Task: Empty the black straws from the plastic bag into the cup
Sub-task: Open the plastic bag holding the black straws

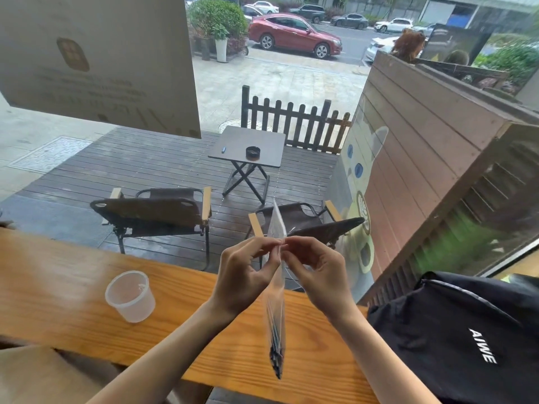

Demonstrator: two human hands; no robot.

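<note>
A clear plastic bag (276,290) hangs upright, edge-on, above the wooden counter (58,287). Several black straws (276,351) lie bunched in its bottom end. My left hand (245,275) and my right hand (318,272) pinch the bag from either side near its top, fingertips almost meeting. The bag's top flap sticks up above my fingers. A translucent plastic cup (130,295) stands upright and empty on the counter, well to the left of my left hand.
A black bag (466,336) with white lettering rests on the counter's right end. Behind the counter is a window, with folding chairs (154,211), a small table (248,147) and a deck outside.
</note>
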